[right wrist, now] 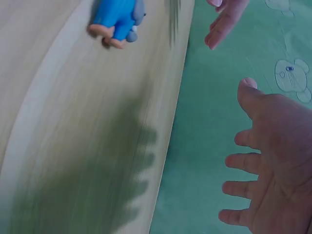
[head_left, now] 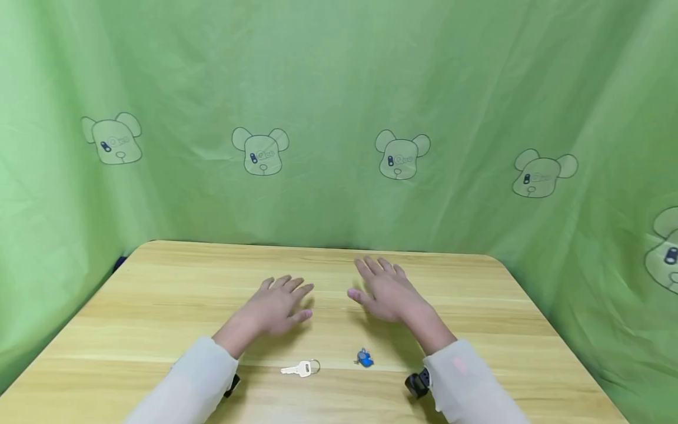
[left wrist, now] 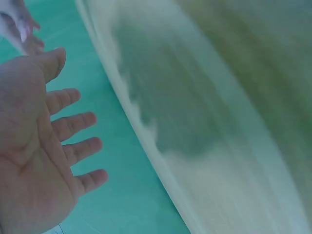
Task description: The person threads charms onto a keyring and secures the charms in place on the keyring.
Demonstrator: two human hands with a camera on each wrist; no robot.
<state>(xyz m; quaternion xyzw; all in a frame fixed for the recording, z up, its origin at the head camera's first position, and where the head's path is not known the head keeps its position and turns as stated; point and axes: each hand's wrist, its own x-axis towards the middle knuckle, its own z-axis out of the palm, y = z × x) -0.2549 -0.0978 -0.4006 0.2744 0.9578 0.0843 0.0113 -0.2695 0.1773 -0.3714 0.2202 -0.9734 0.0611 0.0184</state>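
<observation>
My left hand [head_left: 275, 307] hovers over the table with its fingers spread and nothing held; its palm [left wrist: 29, 141] shows bare in the left wrist view. Across from it, my right hand [head_left: 389, 292] is also raised with straight, parted fingers, holding nothing. A silver key [head_left: 303, 368] with a thin ring through its head lies flat, nearer me than the left hand. To the key's right lies a small blue figure charm [head_left: 365, 357] with a grey part, below the right hand. In the right wrist view the charm [right wrist: 115, 18] shows blue clothing and peach-coloured feet.
The wood-grain table [head_left: 132, 306] has rounded far corners. Behind it and at both sides hangs a green curtain [head_left: 328, 70] printed with bear heads. A black wrist device [head_left: 417, 384] sits by the right sleeve, and another dark one [head_left: 232, 386] by the left sleeve.
</observation>
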